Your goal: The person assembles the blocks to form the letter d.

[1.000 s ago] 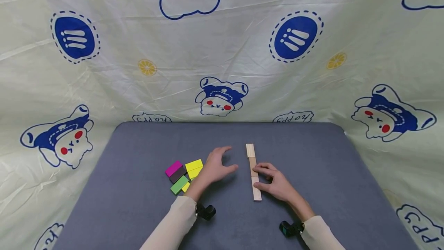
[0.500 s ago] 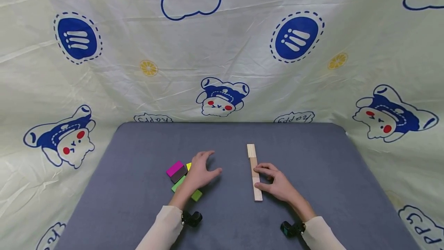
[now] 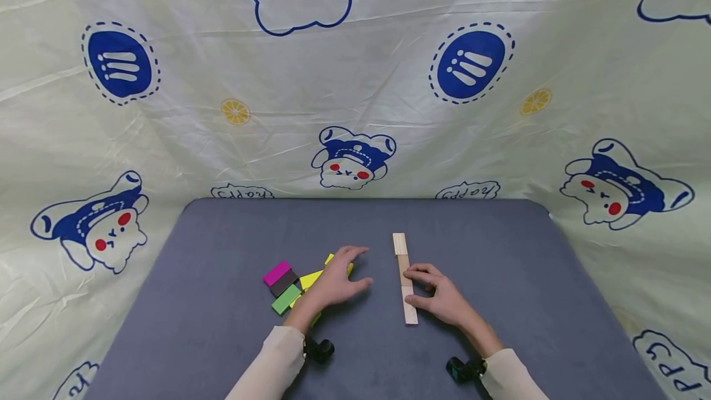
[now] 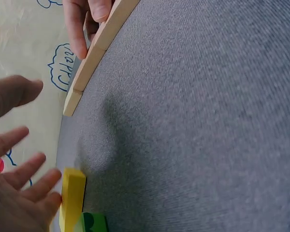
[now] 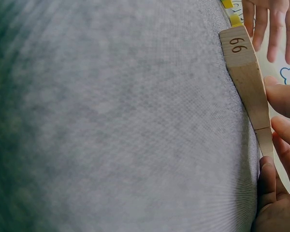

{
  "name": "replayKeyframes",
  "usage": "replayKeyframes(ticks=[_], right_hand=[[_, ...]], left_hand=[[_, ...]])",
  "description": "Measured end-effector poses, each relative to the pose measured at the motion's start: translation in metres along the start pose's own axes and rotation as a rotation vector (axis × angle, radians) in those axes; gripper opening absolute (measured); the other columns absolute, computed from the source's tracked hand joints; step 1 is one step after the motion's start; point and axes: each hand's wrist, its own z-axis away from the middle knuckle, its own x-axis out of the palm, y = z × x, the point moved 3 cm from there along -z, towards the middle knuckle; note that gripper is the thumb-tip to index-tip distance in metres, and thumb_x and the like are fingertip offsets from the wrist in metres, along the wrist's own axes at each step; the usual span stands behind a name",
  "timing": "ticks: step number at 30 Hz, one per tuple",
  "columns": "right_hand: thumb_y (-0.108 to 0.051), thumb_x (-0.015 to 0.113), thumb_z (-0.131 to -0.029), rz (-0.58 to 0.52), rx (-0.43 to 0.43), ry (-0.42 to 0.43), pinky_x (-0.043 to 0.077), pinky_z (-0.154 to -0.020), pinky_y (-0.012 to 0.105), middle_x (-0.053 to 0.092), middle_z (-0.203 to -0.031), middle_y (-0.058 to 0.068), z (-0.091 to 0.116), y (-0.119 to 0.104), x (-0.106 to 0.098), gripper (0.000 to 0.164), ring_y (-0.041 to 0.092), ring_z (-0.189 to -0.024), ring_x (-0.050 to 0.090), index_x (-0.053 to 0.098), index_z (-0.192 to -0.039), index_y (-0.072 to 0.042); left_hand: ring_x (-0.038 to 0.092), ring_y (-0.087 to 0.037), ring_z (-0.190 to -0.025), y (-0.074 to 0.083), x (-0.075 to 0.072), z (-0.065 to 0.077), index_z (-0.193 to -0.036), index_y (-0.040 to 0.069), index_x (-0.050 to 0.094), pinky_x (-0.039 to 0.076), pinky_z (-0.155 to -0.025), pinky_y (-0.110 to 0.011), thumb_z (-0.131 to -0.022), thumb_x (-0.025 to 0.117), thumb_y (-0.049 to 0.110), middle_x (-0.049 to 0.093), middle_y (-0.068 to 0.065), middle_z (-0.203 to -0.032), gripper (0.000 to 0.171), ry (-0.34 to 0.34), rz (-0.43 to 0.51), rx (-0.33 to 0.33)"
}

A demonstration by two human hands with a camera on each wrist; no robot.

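fingers, left hand (image 3: pixel 334 281): wide; sweep may scatter yellow blocks (image 3: pixel 309 279), its nine o'clock. right hand (image 3: pixel 443 299): touching wooden row (image 3: pixel 406 284), skewable if pushed.

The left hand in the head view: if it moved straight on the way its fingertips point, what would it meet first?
Most likely the row of pale wooden rectangular blocks, near its far end. Height is unclear, so the left hand might pass above it.
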Motion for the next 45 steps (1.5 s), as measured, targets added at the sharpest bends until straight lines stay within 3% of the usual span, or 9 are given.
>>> replayKeyframes(ticks=[3, 9, 14, 22, 26, 29, 37, 45], right_hand=[[-0.028, 0.084, -0.087, -0.009, -0.001, -0.001, 0.047, -0.088, 0.033, 0.059, -0.136, 0.008, 0.000, -0.001, 0.000, 0.049, 0.027, -0.119, 0.055, 0.071, -0.131, -0.011], [-0.027, 0.084, -0.087, -0.010, -0.002, -0.001, 0.047, -0.087, 0.031, 0.059, -0.137, 0.008, 0.000, -0.001, -0.002, 0.049, 0.026, -0.118, 0.055, 0.070, -0.131, -0.011], [-0.027, 0.084, -0.087, -0.004, 0.000, -0.003, 0.047, -0.088, 0.032, 0.058, -0.138, 0.009, 0.001, -0.001, -0.003, 0.049, 0.027, -0.119, 0.055, 0.070, -0.132, -0.012], [-0.027, 0.084, -0.087, -0.003, -0.002, -0.002, 0.048, -0.088, 0.032, 0.059, -0.137, 0.008, 0.001, 0.001, -0.003, 0.049, 0.026, -0.119, 0.055, 0.070, -0.132, -0.012], [-0.028, 0.084, -0.087, -0.005, -0.001, -0.003, 0.048, -0.088, 0.032, 0.059, -0.137, 0.008, 0.001, 0.000, -0.002, 0.049, 0.027, -0.119, 0.056, 0.070, -0.132, -0.012], [-0.027, 0.083, -0.088, -0.008, 0.005, -0.010, 0.047, -0.089, 0.032, 0.059, -0.138, 0.008, 0.001, 0.000, -0.001, 0.049, 0.027, -0.120, 0.055, 0.070, -0.132, -0.012], [-0.027, 0.084, -0.087, -0.001, 0.017, -0.010, 0.048, -0.090, 0.034, 0.058, -0.138, 0.008, 0.000, -0.003, 0.000, 0.049, 0.027, -0.121, 0.056, 0.070, -0.132, -0.012], [-0.025, 0.084, -0.086, -0.007, 0.002, -0.003, 0.048, -0.089, 0.032, 0.059, -0.137, 0.008, 0.000, -0.003, 0.000, 0.049, 0.026, -0.120, 0.056, 0.070, -0.131, -0.010]], left_hand=[[0.044, -0.034, -0.144, -0.001, 0.000, 0.000, -0.152, 0.015, 0.050, 0.037, -0.116, -0.058, -0.094, 0.072, 0.031, 0.046, -0.012, -0.155, 0.063, 0.001, 0.013, 0.018], [0.044, -0.037, -0.140, -0.010, -0.010, 0.004, -0.148, 0.015, 0.055, 0.037, -0.114, -0.060, -0.091, 0.077, 0.030, 0.049, -0.014, -0.152, 0.063, 0.112, 0.007, -0.001], [0.046, -0.036, -0.134, -0.018, -0.015, 0.009, -0.146, 0.017, 0.057, 0.034, -0.110, -0.062, -0.087, 0.081, 0.034, 0.053, -0.013, -0.148, 0.066, 0.183, -0.070, -0.061], [0.053, -0.034, -0.124, -0.025, -0.013, 0.011, -0.145, 0.015, 0.058, 0.036, -0.093, -0.052, -0.083, 0.082, 0.043, 0.060, -0.014, -0.138, 0.072, 0.262, -0.187, -0.203], [0.054, -0.034, -0.122, -0.025, -0.010, 0.010, -0.143, 0.015, 0.059, 0.032, -0.092, -0.053, -0.082, 0.083, 0.042, 0.060, -0.014, -0.138, 0.072, 0.258, -0.198, -0.230], [0.054, -0.034, -0.121, -0.025, -0.007, 0.008, -0.142, 0.014, 0.059, 0.029, -0.093, -0.057, -0.081, 0.084, 0.040, 0.060, -0.014, -0.138, 0.070, 0.237, -0.190, -0.213], [0.051, -0.034, -0.134, -0.025, -0.003, 0.002, -0.148, 0.014, 0.053, 0.031, -0.102, -0.056, -0.083, 0.085, 0.035, 0.057, -0.010, -0.145, 0.075, 0.078, -0.175, -0.122], [0.049, -0.037, -0.133, -0.029, -0.006, 0.002, -0.141, 0.008, 0.059, 0.036, -0.109, -0.057, -0.081, 0.087, 0.033, 0.058, -0.015, -0.141, 0.071, 0.084, -0.186, -0.150]])
